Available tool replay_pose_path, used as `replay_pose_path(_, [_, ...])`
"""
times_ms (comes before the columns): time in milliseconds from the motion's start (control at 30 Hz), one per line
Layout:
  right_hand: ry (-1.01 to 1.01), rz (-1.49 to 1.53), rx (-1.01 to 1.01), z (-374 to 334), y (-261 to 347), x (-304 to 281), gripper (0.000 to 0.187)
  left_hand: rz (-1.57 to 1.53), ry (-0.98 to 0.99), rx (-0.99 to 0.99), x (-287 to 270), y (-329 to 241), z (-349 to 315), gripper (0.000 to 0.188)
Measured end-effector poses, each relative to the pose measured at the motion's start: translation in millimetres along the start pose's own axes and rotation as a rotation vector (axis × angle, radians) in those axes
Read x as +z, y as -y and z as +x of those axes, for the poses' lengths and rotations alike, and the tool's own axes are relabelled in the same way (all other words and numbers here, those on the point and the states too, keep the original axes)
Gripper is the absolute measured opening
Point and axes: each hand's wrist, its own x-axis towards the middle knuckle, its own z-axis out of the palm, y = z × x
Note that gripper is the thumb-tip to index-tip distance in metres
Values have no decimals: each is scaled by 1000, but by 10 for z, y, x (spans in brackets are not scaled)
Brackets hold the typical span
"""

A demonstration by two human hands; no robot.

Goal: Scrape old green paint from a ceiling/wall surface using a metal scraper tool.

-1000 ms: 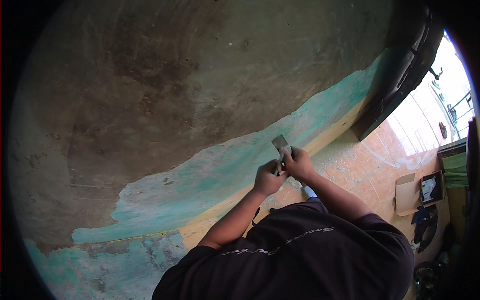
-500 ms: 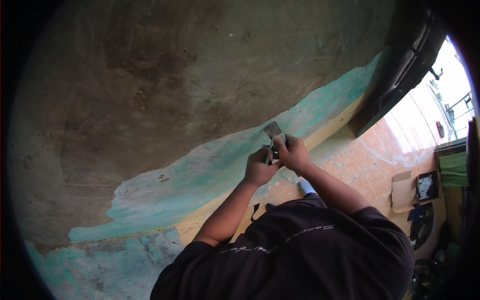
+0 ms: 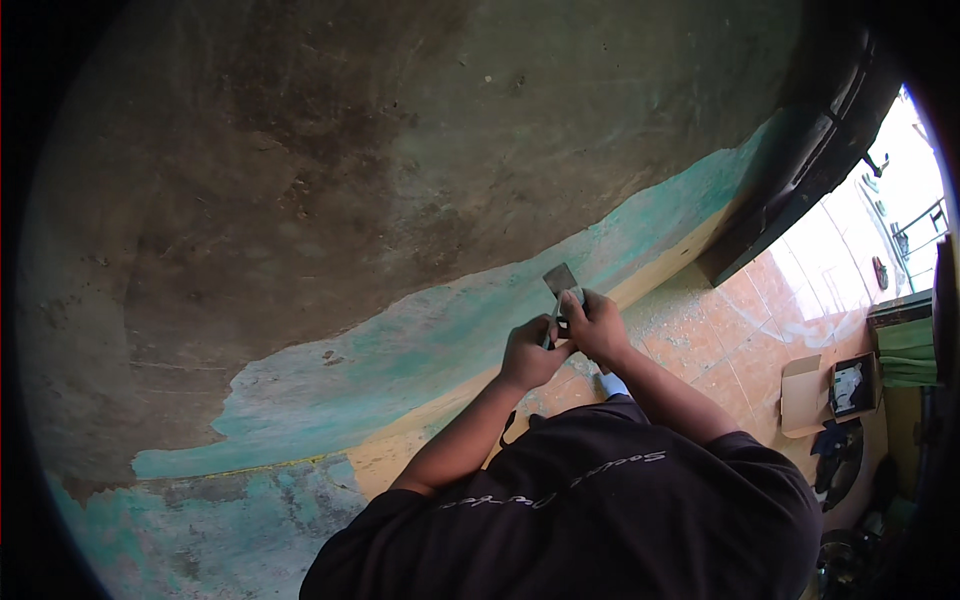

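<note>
A paint scraper [image 3: 560,279] with a flat, grey, square-ended blade is in my right hand [image 3: 598,328], thumb pressed along the base of the blade. Just to its left, my left hand [image 3: 533,355] is curled around a thin dark piece [image 3: 551,330]. Fingers hide most of that piece, so I cannot tell whether it is part of the scraper or a separate tool. Both hands almost touch, in front of the wall's turquoise paint band [image 3: 430,312]. The blade overlaps this band in the view; contact with it is not clear.
Bare grey-brown wall [image 3: 330,190] lies beyond the ragged paint edge. Pale flakes litter the tiled floor [image 3: 735,345] at right. A dark door frame [image 3: 790,190] leads to a bright opening. An opened cardboard box [image 3: 803,395] and a green cloth [image 3: 908,345] are far right.
Both hands and the scraper have drawn slightly toward me, and the blade's tip now sits farther below the paint's ragged upper edge. The view has shifted a little. Both grips look unchanged.
</note>
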Motion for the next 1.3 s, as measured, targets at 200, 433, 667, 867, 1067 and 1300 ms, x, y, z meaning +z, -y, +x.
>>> replay_pose_path(200, [89, 78, 167, 38, 231, -91, 43, 42, 34, -47, -149, -242, 139, 38])
replay_pose_path(433, [20, 20, 44, 4, 133, 3, 42, -46, -27, -20, -33, -60, -22, 36])
replay_pose_path(667, [2, 64, 7, -59, 51, 46, 40, 23, -21, 0, -75, -105, -14, 34])
replay_pose_path(867, [65, -7, 22, 5, 192, 101, 36, 31, -120, 17, -263, -65, 34, 38])
replay_pose_path(1067, [-21, -11, -62, -119, -65, 188, 42, -1, -96, 27, -108, -51, -167, 35])
replay_pose_path(1300, [67, 33, 5, -28, 298, 141, 39, 180, -53, 34, -384, -258, 10, 39])
